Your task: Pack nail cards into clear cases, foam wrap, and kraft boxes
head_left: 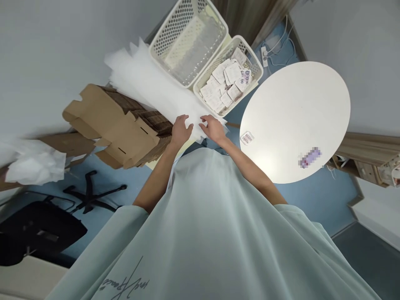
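Both of my hands are over the near end of a long stack of white, translucent packing sheets (156,83). My left hand (181,131) has its thumb and fingers apart, curved above the sheets, with nothing seen in it. A short gap away, my right hand (214,129) is curved the same way, thumb and fingertips apart and facing the left hand. Whether the fingertips touch the top sheet I cannot tell. Just beyond my right hand stands a white plastic basket (197,89) full of small white printed packets (223,83). Left of my left hand lie flattened brown cardboard boxes (115,129).
A second perforated basket (153,50) with clear plastic pieces stands farther back. At right is a round white table (296,112) with a small packet (247,138) on it. A power strip (264,56) with cables lies beyond. A black office chair (46,225) is at lower left.
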Demonstrator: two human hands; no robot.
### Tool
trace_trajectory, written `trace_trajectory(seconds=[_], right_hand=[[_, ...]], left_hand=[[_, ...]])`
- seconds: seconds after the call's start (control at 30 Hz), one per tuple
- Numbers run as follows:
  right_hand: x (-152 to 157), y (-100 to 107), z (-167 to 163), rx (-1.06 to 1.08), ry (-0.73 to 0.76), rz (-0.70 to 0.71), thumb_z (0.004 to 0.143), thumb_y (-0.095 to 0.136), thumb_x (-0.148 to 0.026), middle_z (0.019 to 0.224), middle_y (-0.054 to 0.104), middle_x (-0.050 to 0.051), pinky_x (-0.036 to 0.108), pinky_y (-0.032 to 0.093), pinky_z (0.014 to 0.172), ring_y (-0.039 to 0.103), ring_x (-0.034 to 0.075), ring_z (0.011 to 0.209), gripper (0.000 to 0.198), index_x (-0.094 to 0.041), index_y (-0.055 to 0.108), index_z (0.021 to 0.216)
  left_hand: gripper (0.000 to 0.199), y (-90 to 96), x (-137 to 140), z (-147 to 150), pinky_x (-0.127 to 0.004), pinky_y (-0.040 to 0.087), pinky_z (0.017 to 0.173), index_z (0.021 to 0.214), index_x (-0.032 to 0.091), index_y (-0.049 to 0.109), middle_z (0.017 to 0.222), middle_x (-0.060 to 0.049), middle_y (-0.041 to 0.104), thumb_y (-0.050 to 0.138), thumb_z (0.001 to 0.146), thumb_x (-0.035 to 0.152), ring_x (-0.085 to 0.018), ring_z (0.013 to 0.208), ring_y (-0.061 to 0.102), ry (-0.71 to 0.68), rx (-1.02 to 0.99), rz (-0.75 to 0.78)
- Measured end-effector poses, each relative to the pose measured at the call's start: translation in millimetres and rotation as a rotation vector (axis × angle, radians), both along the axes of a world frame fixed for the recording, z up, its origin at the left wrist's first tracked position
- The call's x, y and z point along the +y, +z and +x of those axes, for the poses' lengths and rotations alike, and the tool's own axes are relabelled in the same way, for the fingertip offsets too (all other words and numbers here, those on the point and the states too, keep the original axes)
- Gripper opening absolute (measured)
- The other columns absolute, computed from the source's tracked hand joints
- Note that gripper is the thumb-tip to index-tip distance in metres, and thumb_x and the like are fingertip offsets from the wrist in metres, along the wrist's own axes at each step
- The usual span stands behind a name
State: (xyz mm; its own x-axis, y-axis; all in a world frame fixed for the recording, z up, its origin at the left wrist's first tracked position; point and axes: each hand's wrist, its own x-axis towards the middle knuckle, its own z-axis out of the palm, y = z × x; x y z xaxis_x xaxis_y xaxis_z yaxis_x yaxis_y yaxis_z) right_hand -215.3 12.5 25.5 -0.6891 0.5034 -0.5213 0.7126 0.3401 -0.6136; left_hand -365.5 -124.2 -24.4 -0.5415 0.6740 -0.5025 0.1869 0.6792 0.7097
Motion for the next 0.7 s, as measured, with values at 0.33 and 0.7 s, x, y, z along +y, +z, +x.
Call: trace_trajectory(seconds=[0.33,0.7], right_hand=[[-19.6,-42.8,-80.8,-0.291,0.25,0.166,0.116,0.049,-0.013,0.158,0.062,0.027,0.045,0.064,0.105,0.075,0.035,0.131,0.034,-0.009,0.06,0.149],[-19.8,-12.6,-63.0,-0.253,0.234,0.21,0.124,0.039,-0.031,0.15,0.067,0.016,0.036,0.06,0.091,0.077,0.028,0.116,0.039,-0.021,0.074,0.139]], left_hand=[[0.071,-18.2,-2.3,-14.2,-0.049,0.038,0.143,0.162,0.013,0.063,0.175,-0.021,0.056,0.07,0.092,0.016,-0.036,0.169,0.048,-0.018,-0.109,-0.095],[0.061,-2.1,-8.6,-17.4,-0.049,0.057,0.127,0.161,0.021,0.063,0.17,-0.018,0.06,0.073,0.102,0.036,-0.035,0.158,0.058,0.101,-0.106,0.05]])
